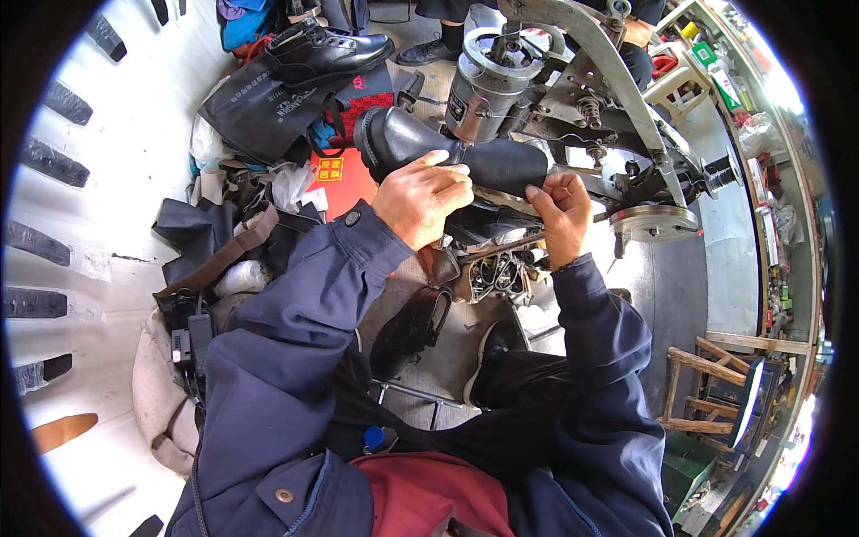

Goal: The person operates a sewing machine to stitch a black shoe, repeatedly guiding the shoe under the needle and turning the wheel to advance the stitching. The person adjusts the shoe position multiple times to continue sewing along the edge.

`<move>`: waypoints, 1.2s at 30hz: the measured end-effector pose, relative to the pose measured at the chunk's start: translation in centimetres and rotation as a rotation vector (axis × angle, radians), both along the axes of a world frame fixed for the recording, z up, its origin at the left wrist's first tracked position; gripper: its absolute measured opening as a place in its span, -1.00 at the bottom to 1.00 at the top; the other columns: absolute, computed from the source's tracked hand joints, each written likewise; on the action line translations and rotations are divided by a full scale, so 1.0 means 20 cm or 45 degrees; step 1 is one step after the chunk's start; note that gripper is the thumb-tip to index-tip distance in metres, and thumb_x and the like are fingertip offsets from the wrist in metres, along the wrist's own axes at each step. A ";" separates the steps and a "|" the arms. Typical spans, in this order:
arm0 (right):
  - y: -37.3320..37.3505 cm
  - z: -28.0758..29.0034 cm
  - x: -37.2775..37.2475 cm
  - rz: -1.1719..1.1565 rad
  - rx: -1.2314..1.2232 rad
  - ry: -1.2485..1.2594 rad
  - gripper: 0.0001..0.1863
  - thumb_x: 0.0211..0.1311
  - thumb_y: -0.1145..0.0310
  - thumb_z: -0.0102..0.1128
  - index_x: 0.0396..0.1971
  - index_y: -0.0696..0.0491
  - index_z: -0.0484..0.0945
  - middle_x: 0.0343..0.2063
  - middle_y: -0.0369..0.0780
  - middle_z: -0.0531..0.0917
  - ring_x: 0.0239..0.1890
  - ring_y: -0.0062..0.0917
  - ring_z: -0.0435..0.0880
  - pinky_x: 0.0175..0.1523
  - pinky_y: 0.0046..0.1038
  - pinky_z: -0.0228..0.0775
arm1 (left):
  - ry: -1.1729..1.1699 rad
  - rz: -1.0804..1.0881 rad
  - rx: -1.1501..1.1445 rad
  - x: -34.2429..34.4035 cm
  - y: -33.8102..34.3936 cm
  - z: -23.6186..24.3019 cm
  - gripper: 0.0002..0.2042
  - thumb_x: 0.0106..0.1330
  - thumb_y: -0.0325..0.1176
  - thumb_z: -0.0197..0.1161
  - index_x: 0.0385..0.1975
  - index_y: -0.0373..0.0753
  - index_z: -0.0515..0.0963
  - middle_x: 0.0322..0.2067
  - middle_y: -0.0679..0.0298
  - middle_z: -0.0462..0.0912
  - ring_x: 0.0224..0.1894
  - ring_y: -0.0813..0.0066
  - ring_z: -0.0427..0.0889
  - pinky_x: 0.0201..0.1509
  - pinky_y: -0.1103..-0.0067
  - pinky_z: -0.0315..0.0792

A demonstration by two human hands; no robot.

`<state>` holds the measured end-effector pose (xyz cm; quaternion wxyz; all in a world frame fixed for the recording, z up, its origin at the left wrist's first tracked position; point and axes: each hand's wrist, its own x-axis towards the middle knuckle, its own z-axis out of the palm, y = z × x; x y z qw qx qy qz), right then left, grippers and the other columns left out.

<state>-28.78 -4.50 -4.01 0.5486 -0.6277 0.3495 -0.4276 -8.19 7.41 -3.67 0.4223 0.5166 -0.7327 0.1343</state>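
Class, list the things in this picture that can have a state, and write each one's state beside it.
Black boot: under the machine head, top edge pinched
Left hand: fingers curled, against the boot
Right hand: thumb and finger pinching the boot's top edge
Metal machine: above the boot; running or stopped, cannot tell
Lace-up shoe: upright, not held

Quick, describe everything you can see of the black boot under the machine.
The black boot looks like smooth, glossy leather, with a rounded, soled end at left and its shaft reaching right. It lies lengthwise beneath the silver machine head; whether that touches it is unclear. The left hand rests on its near side; the right hand holds the shaft's near edge at its right end.
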 end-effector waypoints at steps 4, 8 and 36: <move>0.02 0.09 0.01 -0.142 -0.102 0.196 -0.75 0.08 0.50 0.35 -0.29 0.13 0.45 -0.48 -0.33 0.54 -0.49 -0.75 0.47 -0.37 -0.66 0.33 | 0.008 -0.003 0.006 0.00 0.00 0.00 -0.88 0.05 -0.59 0.23 -0.45 -0.20 0.54 -0.31 0.30 0.70 -0.09 0.36 0.69 0.14 0.32 0.50; 0.06 0.27 -0.03 -0.236 -0.845 0.505 -0.64 0.06 0.37 0.33 -0.13 0.15 0.55 -0.14 -0.14 0.58 -0.07 -0.34 0.54 0.04 -0.33 0.37 | -0.034 0.015 0.019 0.00 0.01 -0.01 -0.84 -0.01 -0.62 0.23 -0.44 -0.20 0.51 -0.30 0.30 0.69 -0.06 0.37 0.68 0.18 0.32 0.48; 0.03 0.20 0.27 -0.180 -0.739 0.394 -0.79 -0.04 0.44 0.44 -0.32 0.05 0.75 -0.38 -0.17 0.71 -0.26 -0.45 0.63 -0.08 -0.46 0.42 | -0.052 -0.021 0.038 0.01 0.00 0.03 -0.79 -0.05 -0.60 0.22 -0.38 -0.21 0.52 -0.29 0.23 0.69 -0.12 0.31 0.69 0.13 0.32 0.50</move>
